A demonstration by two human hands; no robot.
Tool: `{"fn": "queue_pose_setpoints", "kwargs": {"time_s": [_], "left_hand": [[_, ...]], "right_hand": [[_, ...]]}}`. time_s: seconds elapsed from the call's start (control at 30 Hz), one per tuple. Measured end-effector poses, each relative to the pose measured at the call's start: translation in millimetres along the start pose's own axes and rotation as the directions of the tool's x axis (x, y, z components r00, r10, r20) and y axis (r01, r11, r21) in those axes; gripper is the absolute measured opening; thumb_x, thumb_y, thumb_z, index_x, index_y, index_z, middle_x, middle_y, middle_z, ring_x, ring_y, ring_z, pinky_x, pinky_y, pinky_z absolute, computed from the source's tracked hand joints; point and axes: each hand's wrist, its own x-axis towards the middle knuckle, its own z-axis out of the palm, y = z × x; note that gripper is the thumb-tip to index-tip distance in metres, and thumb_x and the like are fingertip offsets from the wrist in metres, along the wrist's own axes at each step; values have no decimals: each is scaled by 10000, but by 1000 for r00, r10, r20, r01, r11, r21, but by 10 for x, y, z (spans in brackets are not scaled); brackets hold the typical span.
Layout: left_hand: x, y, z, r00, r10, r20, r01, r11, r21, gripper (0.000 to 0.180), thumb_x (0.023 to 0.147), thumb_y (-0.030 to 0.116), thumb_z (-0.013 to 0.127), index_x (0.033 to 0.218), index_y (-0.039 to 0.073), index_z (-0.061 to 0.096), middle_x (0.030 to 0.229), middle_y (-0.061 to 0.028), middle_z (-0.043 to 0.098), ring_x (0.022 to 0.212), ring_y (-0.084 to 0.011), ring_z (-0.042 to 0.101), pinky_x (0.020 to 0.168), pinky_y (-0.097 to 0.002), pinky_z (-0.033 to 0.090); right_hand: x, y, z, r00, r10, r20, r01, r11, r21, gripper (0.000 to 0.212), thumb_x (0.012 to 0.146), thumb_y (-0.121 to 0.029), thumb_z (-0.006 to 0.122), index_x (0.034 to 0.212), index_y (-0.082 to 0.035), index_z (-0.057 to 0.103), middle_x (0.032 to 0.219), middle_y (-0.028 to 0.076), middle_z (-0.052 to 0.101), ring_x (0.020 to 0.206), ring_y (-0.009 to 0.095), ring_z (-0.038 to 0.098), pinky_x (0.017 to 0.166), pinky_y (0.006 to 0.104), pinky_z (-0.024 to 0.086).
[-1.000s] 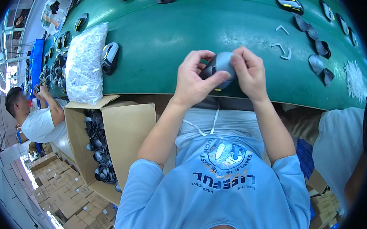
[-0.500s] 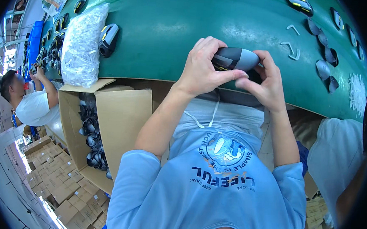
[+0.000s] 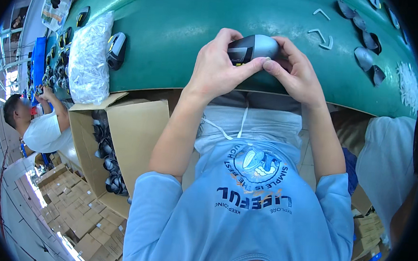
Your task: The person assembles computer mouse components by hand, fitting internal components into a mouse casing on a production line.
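Both my hands hold a grey and black computer mouse [image 3: 265, 47] with yellow accents, just above the near edge of the green table [image 3: 176, 42]. Around its black end wraps my left hand [image 3: 215, 68], the thumb lying along the near side. My right hand [image 3: 296, 74] grips the grey rounded end, its thumb tip close to the left thumb. Fingers hide much of the underside. To the left, another grey and black mouse [image 3: 116, 50] rests on the table beside a clear bag [image 3: 90, 58] of whitish pieces.
An open cardboard box [image 3: 139, 143] with dark curved shells [image 3: 106, 150] stands at the table's left front. On the right lie curved grey shells [image 3: 364, 58], pale angled strips [image 3: 321, 14] and a heap of white strips [image 3: 407, 87]. A co-worker [image 3: 42, 125] works at far left; another person's pale clothing [image 3: 384, 155] is close at right.
The mouse and both hands sit slightly higher and further left in the picture, and the mouse is turned a little. The whole view has shifted somewhat. Both hands keep their hold.
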Motion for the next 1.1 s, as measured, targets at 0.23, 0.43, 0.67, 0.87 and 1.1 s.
{"fn": "queue_pose_setpoints", "kwargs": {"time_s": [0.23,0.43,0.67,0.87,1.1], "left_hand": [[11,-85,-44,978,116,172,-128,990,64,599,862,405,880,1202,-36,660,1019,-132,734,915,-182,693,811,-336,567],[-68,-127,-8,955,286,78,-295,942,158,646,793,450,908,1143,-33,661,967,-165,713,865,-286,696,781,-382,563],[-223,-175,42,917,399,-2,-382,881,280,677,744,501,913,1063,-31,643,917,-188,670,828,-353,651,745,-429,530],[-167,-247,54,901,434,13,-416,854,313,717,742,545,905,1065,-37,637,906,-210,667,815,-383,645,740,-440,523],[-123,-166,-17,964,253,85,-267,913,307,709,795,545,879,1131,-35,648,938,-206,738,806,-365,712,715,-402,562]], "right_hand": [[33,-39,-104,991,68,117,-66,997,-28,505,962,-235,795,1343,22,585,1184,89,672,1068,146,666,939,313,562],[-45,-136,-71,985,159,72,-149,981,-126,581,843,-258,903,1258,16,605,1125,93,692,1074,178,679,961,366,579],[-153,-164,99,998,22,53,2,904,-427,658,803,-368,925,1230,4,591,1084,116,697,1044,225,693,958,412,586],[-175,-57,132,996,-86,-16,64,843,-534,670,813,-428,903,1227,-7,587,1032,135,704,980,250,707,880,405,597],[-86,-6,93,996,-89,-8,75,879,-470,651,845,-483,873,1202,-4,614,1020,117,711,941,211,705,837,374,601]]}}
